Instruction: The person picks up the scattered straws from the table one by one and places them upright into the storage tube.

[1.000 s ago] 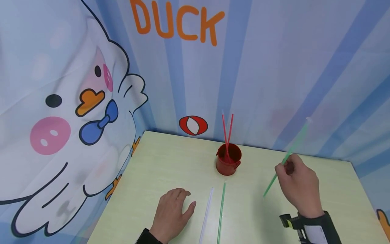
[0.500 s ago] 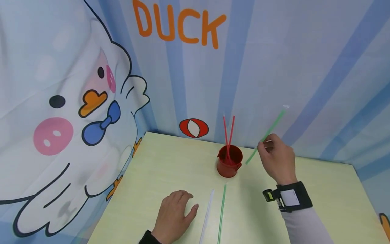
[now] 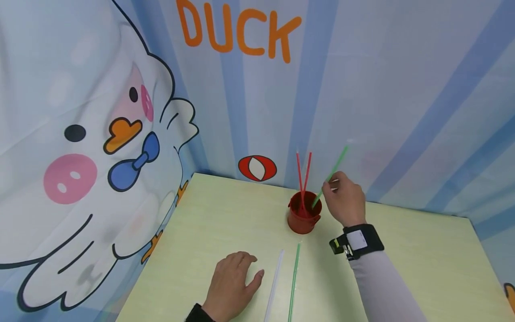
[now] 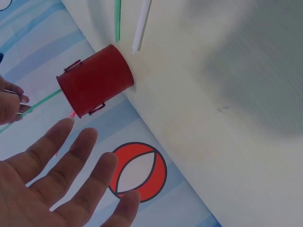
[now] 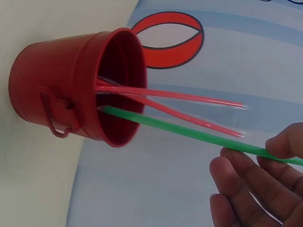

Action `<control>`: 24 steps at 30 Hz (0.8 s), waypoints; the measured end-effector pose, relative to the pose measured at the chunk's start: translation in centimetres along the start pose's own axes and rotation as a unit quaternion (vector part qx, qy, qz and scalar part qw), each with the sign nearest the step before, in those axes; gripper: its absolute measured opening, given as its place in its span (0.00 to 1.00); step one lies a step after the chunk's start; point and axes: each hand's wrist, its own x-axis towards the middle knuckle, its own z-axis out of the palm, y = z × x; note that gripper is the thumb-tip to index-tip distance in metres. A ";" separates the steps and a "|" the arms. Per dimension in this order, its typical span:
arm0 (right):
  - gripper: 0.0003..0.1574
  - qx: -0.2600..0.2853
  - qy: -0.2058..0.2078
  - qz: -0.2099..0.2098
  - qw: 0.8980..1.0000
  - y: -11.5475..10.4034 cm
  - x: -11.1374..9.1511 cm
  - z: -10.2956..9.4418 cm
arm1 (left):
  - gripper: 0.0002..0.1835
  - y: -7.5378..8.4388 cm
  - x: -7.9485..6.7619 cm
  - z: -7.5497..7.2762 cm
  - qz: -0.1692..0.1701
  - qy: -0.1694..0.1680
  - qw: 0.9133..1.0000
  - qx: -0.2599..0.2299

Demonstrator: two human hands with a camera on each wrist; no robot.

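Note:
My right hand pinches a green straw between thumb and fingers. The straw leans, its lower end inside the mouth of a small red bucket. Two red straws in clear wrappers stand crossed in that bucket. My left hand is over the table at the front with fingers spread and loosely bent, holding nothing. Just right of it lie a pale purple straw and another green straw, side by side. In the left wrist view the left fingers show in front of the bucket's surroundings.
A pale wooden table carries everything. Behind it and to the left hangs a blue striped cloth with a duck print and orange lettering. The bucket has small side handles and stands near the table's back edge.
My right hand has moved left to the bucket, bringing the green straw's lower end from over the table into the bucket's mouth. The left hand has stayed nearly still.

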 end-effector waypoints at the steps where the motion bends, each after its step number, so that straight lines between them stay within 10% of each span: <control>1: 0.13 0.000 -0.005 0.001 1.000 0.1 0.1 0.3 | 0.15 0.0 0.0 0.1 0.002 0.001 1.000 -0.001; 24: 0.35 -0.024 -0.062 0.001 0.998 1.4 0.2 3.4 | 0.16 0.2 0.0 0.8 -0.010 -0.022 1.000 0.008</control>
